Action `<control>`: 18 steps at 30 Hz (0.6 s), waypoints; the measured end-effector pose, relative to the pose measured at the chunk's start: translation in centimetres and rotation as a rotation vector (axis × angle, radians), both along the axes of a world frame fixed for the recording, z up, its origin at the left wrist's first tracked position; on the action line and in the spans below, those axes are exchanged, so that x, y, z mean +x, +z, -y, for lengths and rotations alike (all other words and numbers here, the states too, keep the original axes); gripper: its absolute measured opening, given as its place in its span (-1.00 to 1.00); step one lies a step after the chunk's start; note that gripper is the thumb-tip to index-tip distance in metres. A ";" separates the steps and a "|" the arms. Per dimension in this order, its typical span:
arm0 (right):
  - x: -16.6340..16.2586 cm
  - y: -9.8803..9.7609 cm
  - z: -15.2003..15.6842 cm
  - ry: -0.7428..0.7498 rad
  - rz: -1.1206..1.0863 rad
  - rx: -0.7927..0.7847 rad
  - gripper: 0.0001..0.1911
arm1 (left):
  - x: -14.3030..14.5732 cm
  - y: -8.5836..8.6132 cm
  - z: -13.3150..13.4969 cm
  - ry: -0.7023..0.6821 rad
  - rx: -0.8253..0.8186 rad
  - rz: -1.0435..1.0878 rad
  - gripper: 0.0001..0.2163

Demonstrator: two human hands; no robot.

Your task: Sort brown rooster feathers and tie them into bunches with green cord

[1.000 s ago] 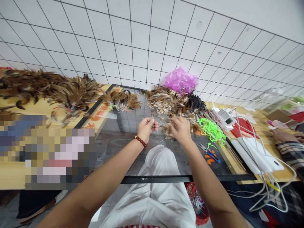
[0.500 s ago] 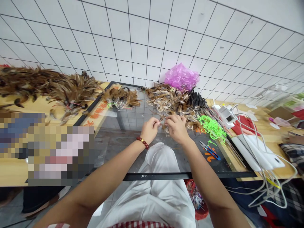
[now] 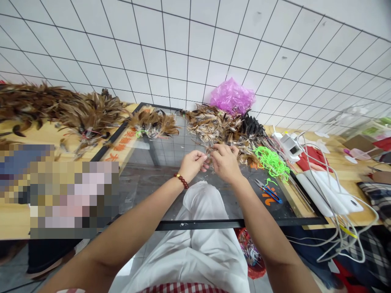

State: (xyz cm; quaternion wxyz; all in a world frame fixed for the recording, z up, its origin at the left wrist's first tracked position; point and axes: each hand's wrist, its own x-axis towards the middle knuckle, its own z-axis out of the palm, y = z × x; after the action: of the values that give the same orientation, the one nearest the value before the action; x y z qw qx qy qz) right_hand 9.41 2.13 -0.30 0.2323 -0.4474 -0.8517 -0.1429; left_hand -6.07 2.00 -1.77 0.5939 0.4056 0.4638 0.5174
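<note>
Over the glass tabletop (image 3: 146, 175), my left hand (image 3: 193, 165), with a red bead bracelet (image 3: 182, 180) at its wrist, pinches what looks like a small feather. My right hand (image 3: 225, 162) is close beside it, fingertips bent together at the same feather; the feather itself is mostly hidden by the fingers. Just behind them spreads a heap of brown and cream feathers (image 3: 206, 126), with black feathers (image 3: 252, 124) at its right side. Right of my right hand lie a tangle of bright green yarn (image 3: 271, 162) and blue-handled thread snips (image 3: 269, 190).
A pink plastic bag (image 3: 232, 95) rests against the tiled wall behind the heap. A feather bundle (image 3: 155, 122) tied with green lies at the back left. White cables (image 3: 339, 183) and a white charger (image 3: 290, 146) are to the right. A red basket (image 3: 255, 270) stands below the table.
The view has shifted slightly. My left fingers have loosened a little, their lower ones more spread; my right hand stays beside them in nearly the same place.
</note>
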 end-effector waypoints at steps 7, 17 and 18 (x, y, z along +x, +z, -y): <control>-0.7 -0.1 0.0 0.029 0.001 -0.003 -0.78 | -0.1 -0.6 -0.3 -0.035 0.020 -0.056 -0.91; 0.3 -0.6 -0.7 -0.013 0.062 -0.126 -0.73 | -1.2 0.0 -0.9 0.212 -0.003 0.188 -0.87; 0.2 -0.7 -0.7 0.020 0.103 -0.147 -0.72 | -1.3 0.0 -1.0 0.227 -0.006 0.201 -0.86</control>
State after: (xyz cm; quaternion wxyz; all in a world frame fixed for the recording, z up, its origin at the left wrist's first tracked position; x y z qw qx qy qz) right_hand 9.65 2.85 -1.04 0.1563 -0.4466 -0.8752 -0.1006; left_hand -7.37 3.01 -1.73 0.5765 0.2948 0.4463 0.6177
